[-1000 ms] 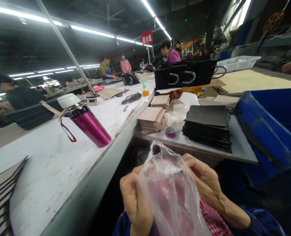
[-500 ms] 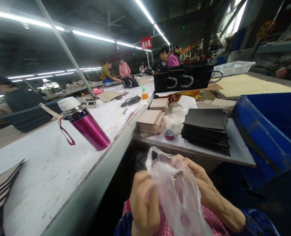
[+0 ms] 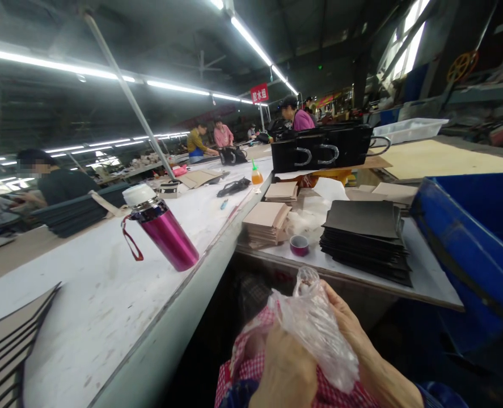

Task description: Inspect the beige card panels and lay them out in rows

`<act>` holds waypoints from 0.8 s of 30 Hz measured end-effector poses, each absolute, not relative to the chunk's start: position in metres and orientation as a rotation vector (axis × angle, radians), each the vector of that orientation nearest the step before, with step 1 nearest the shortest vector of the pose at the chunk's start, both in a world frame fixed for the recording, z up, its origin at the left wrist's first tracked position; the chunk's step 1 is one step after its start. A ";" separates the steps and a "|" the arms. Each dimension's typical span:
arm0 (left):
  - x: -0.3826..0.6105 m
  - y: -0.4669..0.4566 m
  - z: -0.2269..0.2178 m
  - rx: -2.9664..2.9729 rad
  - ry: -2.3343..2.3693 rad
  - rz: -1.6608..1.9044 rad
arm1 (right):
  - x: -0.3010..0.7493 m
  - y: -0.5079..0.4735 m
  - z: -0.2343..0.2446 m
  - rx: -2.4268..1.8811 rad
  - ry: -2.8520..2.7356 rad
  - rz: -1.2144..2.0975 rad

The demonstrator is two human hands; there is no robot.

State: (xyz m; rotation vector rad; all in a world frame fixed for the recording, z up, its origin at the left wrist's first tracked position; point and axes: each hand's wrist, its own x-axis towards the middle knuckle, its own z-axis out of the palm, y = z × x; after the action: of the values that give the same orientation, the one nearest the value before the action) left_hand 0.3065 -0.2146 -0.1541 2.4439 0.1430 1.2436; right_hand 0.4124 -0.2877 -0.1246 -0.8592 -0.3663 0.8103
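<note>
Low in the view, over my lap, both hands work a clear plastic bag. My left hand is closed on its lower part, its back toward me. My right hand grips the bag from the right, fingers curled round its bunched top. Pink-and-white checked cloth shows under and through the plastic. What the bag holds is hidden.
A magenta flask with a white cap stands on the long white table to my left. On the side shelf ahead lie a black sheet stack, tan stacks and a tape roll. A blue bin stands right. Other people work farther back.
The bag, spread open and held high a second ago, is now bunched and lower near my lap. My hands have closed together on it. The view has tilted up slightly.
</note>
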 end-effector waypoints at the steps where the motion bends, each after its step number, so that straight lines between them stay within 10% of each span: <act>1: 0.303 -0.217 -0.153 2.492 0.156 1.294 | 0.416 -0.288 -0.126 -0.863 -0.362 0.792; 8: 0.305 -0.234 -0.117 2.341 0.210 1.660 | 0.423 -0.294 -0.117 -0.971 -0.474 0.666; 24: 0.319 -0.243 -0.146 2.696 -0.093 0.766 | 0.435 -0.280 -0.141 -1.087 -0.215 0.821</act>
State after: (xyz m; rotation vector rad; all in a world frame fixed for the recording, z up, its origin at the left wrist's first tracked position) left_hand 0.3188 -0.2429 -0.1456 2.6960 -0.0928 0.7659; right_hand 0.4352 -0.2800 -0.1409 -1.0874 -0.2145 0.8214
